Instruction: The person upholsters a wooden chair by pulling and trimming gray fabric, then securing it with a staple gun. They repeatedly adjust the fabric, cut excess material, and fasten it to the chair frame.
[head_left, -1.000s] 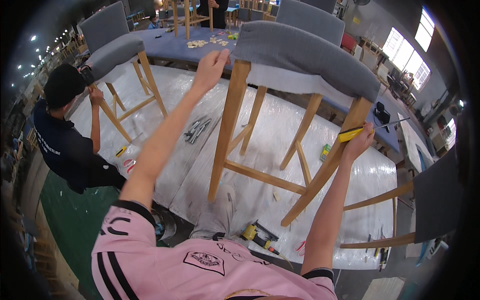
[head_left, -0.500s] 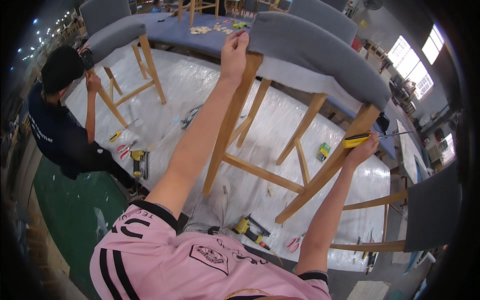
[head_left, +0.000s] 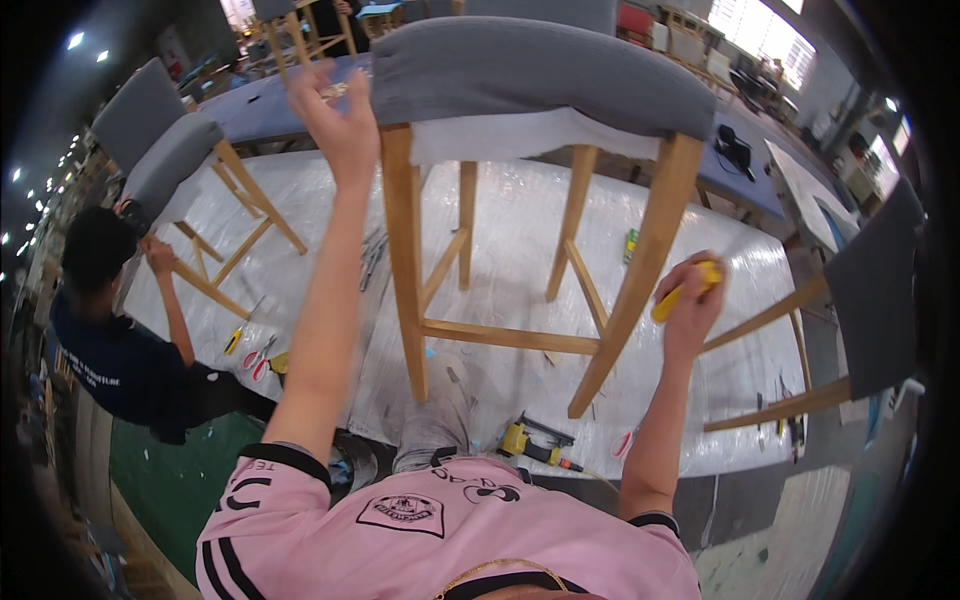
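- Left hand (head_left: 338, 118): raised with the arm outstretched, fingers loosely spread and partly curled. It sits just beside the left edge of the grey seat cushion (head_left: 540, 72) of the wooden stool (head_left: 520, 220); whether it touches the cushion cannot be told. It holds nothing.
- Right hand (head_left: 690, 295): closed in a fist around a yellow tool (head_left: 680, 290), most of it hidden by the fingers. The hand is just beside the stool's front right leg (head_left: 640, 270).
- Stool: stands between the two hands on a white plastic-covered surface (head_left: 500, 220).
- Below the right hand, near the person's knees: a yellow power tool (head_left: 530, 440).
- Well to the left of the left hand: another person (head_left: 110, 330) crouches, a hand on a second stool's wooden frame (head_left: 225, 235).
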